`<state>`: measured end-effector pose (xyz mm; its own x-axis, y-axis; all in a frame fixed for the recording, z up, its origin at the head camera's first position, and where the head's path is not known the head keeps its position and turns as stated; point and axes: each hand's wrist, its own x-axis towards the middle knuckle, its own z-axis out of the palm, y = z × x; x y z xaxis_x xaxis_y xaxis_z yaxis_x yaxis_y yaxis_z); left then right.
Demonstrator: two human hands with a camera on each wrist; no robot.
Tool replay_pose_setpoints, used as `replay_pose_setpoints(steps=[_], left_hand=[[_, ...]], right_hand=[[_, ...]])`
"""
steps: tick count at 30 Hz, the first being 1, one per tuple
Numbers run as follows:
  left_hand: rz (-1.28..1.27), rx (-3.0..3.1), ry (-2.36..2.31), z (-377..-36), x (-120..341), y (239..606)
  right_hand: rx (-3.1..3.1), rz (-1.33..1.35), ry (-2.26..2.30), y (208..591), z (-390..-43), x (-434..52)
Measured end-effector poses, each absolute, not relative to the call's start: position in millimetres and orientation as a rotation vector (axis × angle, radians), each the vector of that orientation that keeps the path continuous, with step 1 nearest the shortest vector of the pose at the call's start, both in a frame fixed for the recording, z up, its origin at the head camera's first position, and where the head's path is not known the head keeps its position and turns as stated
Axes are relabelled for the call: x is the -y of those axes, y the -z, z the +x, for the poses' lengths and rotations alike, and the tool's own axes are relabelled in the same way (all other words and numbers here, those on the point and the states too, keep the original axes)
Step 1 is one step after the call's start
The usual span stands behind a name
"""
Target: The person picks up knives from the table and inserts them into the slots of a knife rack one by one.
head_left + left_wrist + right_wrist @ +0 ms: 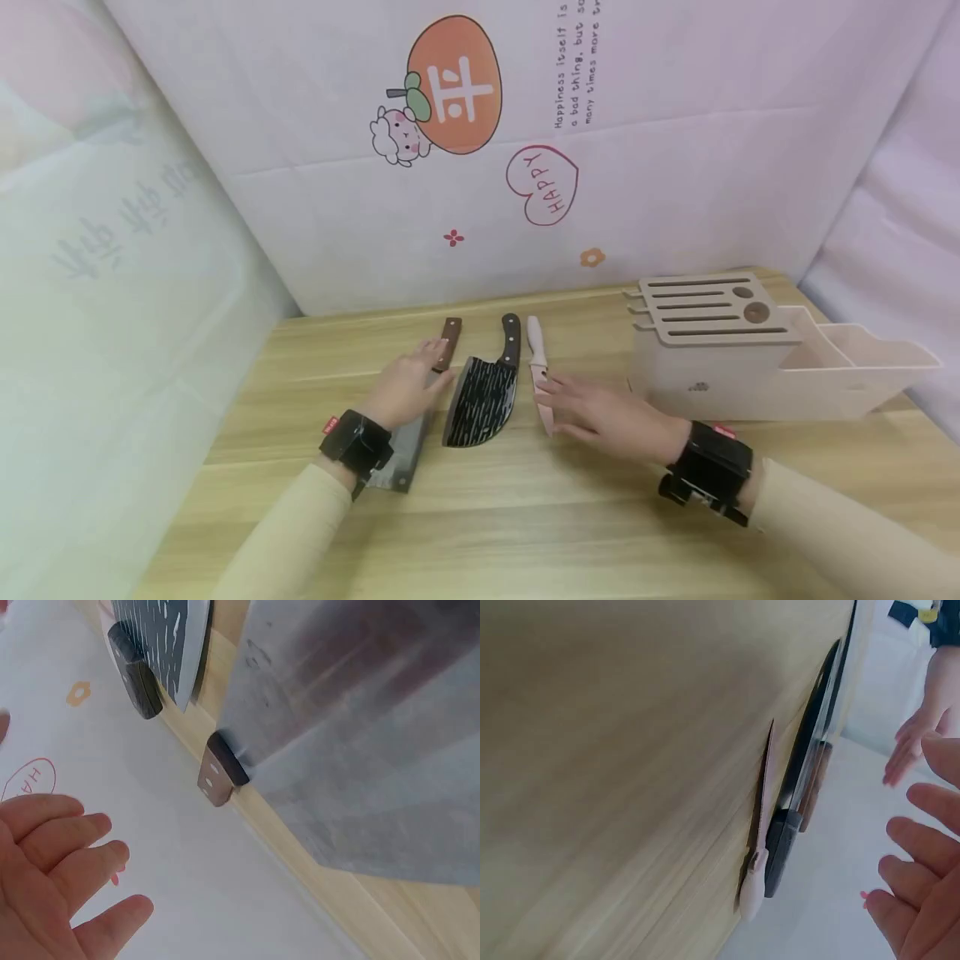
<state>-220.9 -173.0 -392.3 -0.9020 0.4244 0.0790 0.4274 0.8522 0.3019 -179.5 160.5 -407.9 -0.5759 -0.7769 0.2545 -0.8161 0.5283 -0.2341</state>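
Observation:
Three knives lie side by side on the table. On the left is a broad cleaver (406, 454) with a brown riveted handle (215, 780); my left hand (405, 390) is over it and hides part of it, and the left wrist view shows the fingers loosely extended and apart from the handle. In the middle lies a chopping knife (482, 402) with a dark patterned blade and black handle. My right hand (611, 417) hovers over the blade of a small pink knife (536, 342), fingers (911, 881) loosely extended, holding nothing.
A beige knife block (678, 379) with a slotted top and open side compartments (847, 392) stands at the right. White printed cloth (337, 225) hangs behind the wooden table (510, 533) and at both sides.

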Motion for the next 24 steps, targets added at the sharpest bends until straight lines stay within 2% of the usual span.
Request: replay_pose_setpoints(steps=[10, 18, 24], left_hand=[[-0.568, 3.1, 0.635, -239, 188, 385], [-0.459, 3.159, 0.749, -263, 186, 377], [-0.372, 3.126, 0.782, -289, 173, 370]], right_hand=[[2.499, 1.418, -0.444, 402, -143, -224], [2.424, 1.29, -0.379, 413, -126, -297], [2.44, 1.084, -0.554, 391, -119, -358]])
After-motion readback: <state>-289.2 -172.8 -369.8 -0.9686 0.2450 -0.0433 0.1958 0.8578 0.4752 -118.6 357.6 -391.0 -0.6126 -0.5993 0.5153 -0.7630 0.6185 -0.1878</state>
